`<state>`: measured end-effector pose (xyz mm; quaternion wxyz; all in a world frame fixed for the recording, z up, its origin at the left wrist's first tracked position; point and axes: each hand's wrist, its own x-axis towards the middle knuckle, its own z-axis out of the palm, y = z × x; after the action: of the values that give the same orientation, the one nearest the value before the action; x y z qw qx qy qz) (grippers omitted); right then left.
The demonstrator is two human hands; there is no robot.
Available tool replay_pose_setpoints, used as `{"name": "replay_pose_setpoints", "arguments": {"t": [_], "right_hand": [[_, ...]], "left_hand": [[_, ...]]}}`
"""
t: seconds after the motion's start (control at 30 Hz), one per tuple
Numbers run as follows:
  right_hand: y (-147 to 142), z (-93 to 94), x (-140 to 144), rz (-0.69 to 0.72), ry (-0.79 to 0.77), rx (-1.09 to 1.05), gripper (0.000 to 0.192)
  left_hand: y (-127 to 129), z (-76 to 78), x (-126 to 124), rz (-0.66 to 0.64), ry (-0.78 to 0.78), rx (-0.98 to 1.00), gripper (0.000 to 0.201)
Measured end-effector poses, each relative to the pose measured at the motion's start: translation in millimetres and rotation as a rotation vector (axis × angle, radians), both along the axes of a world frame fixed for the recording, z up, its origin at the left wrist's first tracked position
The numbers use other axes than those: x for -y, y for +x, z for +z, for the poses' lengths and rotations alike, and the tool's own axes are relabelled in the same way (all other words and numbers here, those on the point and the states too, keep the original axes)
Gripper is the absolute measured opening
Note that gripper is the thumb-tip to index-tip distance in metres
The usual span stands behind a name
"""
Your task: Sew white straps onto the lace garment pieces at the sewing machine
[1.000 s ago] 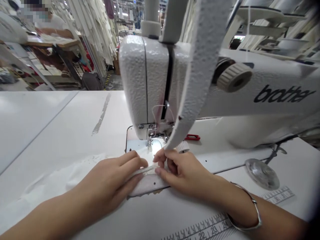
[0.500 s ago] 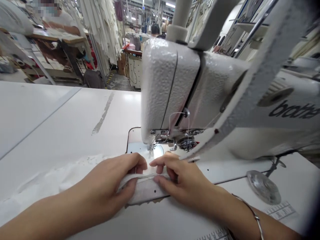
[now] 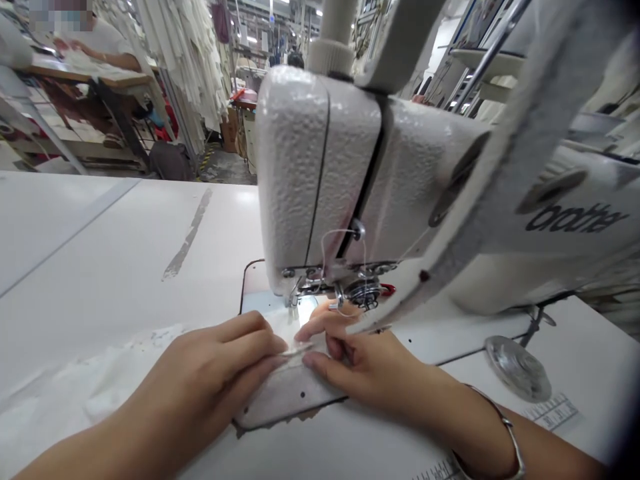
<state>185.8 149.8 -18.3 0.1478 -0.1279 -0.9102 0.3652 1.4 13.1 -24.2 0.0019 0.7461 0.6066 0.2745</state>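
Note:
White fabric (image 3: 120,373) lies on the sewing machine table, spreading to the left from under my left arm. My left hand (image 3: 220,360) is closed, pinching the fabric's edge between thumb and fingers just in front of the needle area. Opposite it, my right hand (image 3: 360,353) has its thumb and bent fingers at the same narrow folded edge, below the sewing machine head (image 3: 295,167). The presser foot (image 3: 294,300) is just beyond my fingertips, beside a bright light. Part of my right fingers is hidden behind the machine's pale curved strip (image 3: 435,267).
A clear round disc (image 3: 519,368) on a bracket and a printed ruler strip (image 3: 555,410) are at the right. The metal bed plate (image 3: 280,403) has a worn front edge. Beyond the table, a person (image 3: 100,47) sits at another workstation near hanging white garments (image 3: 185,60).
My left fingers have closed together on the fabric edge, where a gap showed before. The fold between my hands looks shorter. The view has shifted slightly to the right.

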Motion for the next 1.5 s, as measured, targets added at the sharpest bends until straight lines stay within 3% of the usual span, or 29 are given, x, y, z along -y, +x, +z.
{"name": "replay_pose_setpoints", "arguments": {"t": [0.13, 0.3, 0.47, 0.57, 0.67, 0.77, 1.0, 1.3, 1.5], "right_hand": [[1.0, -3.4, -1.3, 0.056, 0.077, -0.097, 0.022], [5.3, -6.9, -4.2, 0.123, 0.183, -0.078, 0.024], [7.9, -10.4, -4.1, 0.146, 0.201, -0.071, 0.022], [7.4, -13.1, -3.1, 0.148, 0.233, -0.113, 0.021], [5.9, -15.1, -2.0, 0.107, 0.234, -0.158, 0.020], [5.1, -14.8, -1.9, 0.072, 0.212, -0.202, 0.018], [7.8, -11.0, -4.0, 0.160, 0.159, -0.209, 0.019], [8.3, -3.5, -6.2, 0.249, 0.165, -0.124, 0.019], [8.3, -5.1, -5.5, 0.228, 0.225, -0.132, 0.017]], "left_hand": [[2.9, -1.1, -1.1, -0.004, 0.079, -0.105, 0.023], [7.6, 1.3, 1.4, -0.131, 0.173, -0.295, 0.034], [8.5, 4.6, 7.7, -0.050, 0.143, -0.428, 0.044], [4.7, 5.2, 6.3, -0.105, 0.169, -0.457, 0.037], [2.0, 7.2, 2.3, -0.139, 0.210, -0.449, 0.030], [2.6, 8.8, 1.1, -0.161, 0.147, -0.414, 0.030], [6.1, 10.6, 4.3, -0.208, 0.047, -0.392, 0.029], [10.3, 11.6, 10.4, -0.130, -0.163, -0.094, 0.024], [13.6, 11.2, 5.9, -0.138, -0.080, -0.138, 0.014]]}}
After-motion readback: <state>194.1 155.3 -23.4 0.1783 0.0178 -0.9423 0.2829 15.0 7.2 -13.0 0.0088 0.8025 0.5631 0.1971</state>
